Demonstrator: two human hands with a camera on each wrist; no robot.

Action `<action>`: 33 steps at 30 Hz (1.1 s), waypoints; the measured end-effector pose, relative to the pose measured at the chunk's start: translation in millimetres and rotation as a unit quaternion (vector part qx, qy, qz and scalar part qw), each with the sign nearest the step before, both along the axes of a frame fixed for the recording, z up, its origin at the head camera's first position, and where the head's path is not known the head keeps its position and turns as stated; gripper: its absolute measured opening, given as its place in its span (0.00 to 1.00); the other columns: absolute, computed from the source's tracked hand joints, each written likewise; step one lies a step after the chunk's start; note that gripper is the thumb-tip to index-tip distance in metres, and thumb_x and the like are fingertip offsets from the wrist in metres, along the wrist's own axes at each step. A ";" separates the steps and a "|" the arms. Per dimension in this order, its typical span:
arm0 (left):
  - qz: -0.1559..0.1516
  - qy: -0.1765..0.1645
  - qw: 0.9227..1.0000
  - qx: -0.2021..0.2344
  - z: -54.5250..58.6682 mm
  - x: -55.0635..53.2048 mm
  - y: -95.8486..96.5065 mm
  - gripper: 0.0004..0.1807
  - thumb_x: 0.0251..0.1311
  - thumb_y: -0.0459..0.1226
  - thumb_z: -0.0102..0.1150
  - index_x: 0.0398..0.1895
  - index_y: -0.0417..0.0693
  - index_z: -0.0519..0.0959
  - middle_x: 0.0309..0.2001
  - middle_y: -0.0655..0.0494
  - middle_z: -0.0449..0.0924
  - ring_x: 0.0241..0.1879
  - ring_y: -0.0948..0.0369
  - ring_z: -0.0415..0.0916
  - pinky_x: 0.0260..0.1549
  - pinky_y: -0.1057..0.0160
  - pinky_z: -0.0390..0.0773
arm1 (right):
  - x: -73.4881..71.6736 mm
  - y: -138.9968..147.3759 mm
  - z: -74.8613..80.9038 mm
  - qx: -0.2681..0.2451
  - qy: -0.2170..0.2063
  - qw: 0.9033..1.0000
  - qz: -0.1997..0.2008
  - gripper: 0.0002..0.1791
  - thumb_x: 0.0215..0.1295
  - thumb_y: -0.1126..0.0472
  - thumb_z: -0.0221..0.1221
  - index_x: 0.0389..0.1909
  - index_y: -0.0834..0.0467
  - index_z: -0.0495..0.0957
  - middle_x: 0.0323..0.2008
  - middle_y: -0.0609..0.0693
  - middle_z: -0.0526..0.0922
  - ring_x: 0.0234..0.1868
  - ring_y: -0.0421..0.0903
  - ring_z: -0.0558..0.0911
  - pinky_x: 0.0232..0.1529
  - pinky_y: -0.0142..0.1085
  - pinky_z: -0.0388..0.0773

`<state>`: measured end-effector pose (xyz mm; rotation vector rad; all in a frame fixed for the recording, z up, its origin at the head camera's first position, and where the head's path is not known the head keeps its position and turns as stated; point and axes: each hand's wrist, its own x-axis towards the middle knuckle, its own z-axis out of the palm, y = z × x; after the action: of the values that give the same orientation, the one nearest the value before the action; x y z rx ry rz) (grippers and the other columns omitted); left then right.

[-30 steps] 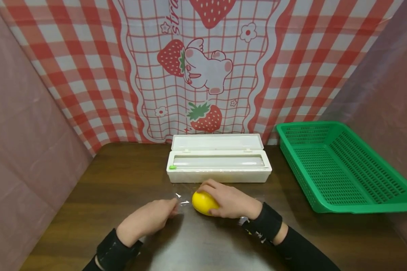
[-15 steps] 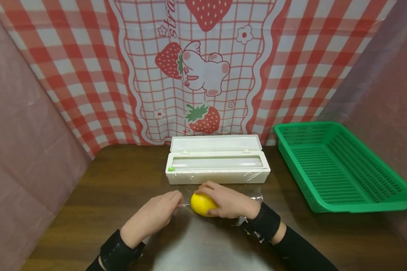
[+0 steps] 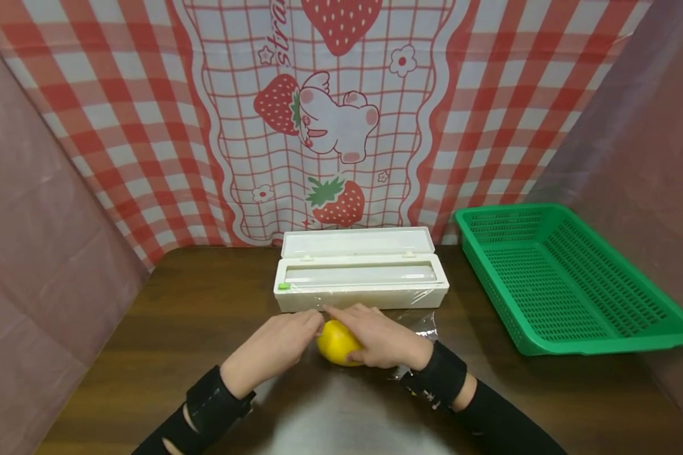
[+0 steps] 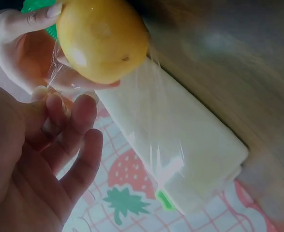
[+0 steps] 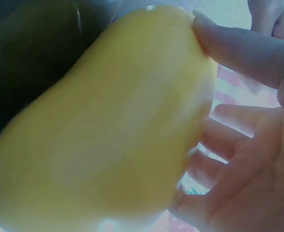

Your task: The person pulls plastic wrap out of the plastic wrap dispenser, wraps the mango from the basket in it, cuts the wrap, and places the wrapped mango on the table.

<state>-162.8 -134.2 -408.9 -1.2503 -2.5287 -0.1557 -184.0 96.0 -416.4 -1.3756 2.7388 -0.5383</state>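
Just in front of the box, my right hand [image 3: 384, 338] grips a smooth yellow mango [image 3: 337, 344], thumb on the near side and fingers over the far side. My left hand [image 3: 279, 344] is right by the fruit's left end, pinching clear cling film [image 4: 57, 75] between thumb and fingertips. In the left wrist view the film stretches up along the mango [image 4: 103, 43] and across the front of the box. More crinkled film [image 3: 427, 325] shows beyond my right wrist. A long white cling film dispenser [image 3: 361, 300] lies behind the hands, lid raised, its roll visible inside.
A green slide cutter [image 3: 284, 286] sits at the dispenser's left end. To the right stands a green slotted plastic basket [image 3: 546, 291]. Behind the brown wooden table [image 3: 205, 284] hangs a red-and-white checked strawberry cloth [image 3: 171, 126].
My left hand has moved right and slightly up, bringing the pinched film to the mango's left end. The right hand keeps its grip on the mango, its index finger now extended further left.
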 end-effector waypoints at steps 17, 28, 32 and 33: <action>-0.003 -0.018 1.000 0.010 -9.0 -10.6 28.6 0.08 0.63 0.35 0.50 0.42 0.48 0.63 0.34 0.62 0.61 0.30 0.67 0.61 0.24 0.73 0.64 | -5.1 2.2 -3.1 -0.028 -0.036 0.999 -0.005 0.58 0.47 0.51 0.68 0.73 0.56 0.42 0.55 0.49 0.72 0.45 0.41 0.68 0.51 0.37 0.65; 0.026 -0.057 0.997 0.045 -16.6 -10.8 37.1 0.13 0.64 0.33 0.49 0.50 0.47 0.63 0.39 0.60 0.66 0.35 0.66 0.65 0.34 0.69 0.71 | -5.8 4.6 -5.9 -0.035 -0.052 0.998 -0.017 0.61 0.46 0.49 0.68 0.73 0.57 0.37 0.59 0.53 0.69 0.50 0.42 0.69 0.54 0.34 0.64; 0.044 -0.065 0.996 0.036 -18.1 -10.5 41.1 0.18 0.61 0.39 0.54 0.52 0.49 0.64 0.42 0.59 0.71 0.38 0.65 0.67 0.36 0.65 0.73 | -5.4 4.9 -5.4 -0.048 -0.057 0.997 -0.023 0.63 0.45 0.48 0.68 0.73 0.57 0.34 0.69 0.54 0.53 0.62 0.44 0.62 0.60 0.35 0.58; 0.048 -0.060 0.997 0.027 -18.5 -10.3 42.3 0.20 0.60 0.41 0.55 0.53 0.49 0.65 0.44 0.58 0.72 0.40 0.65 0.68 0.37 0.64 0.74 | -5.2 5.4 -5.4 -0.047 -0.058 0.997 -0.027 0.64 0.45 0.47 0.68 0.73 0.56 0.34 0.70 0.54 0.50 0.64 0.44 0.60 0.60 0.35 0.58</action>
<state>-173.1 -91.9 -427.4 -1.1287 -2.6614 -0.2850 -189.3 101.4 -421.8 -1.2485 2.6962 -0.7350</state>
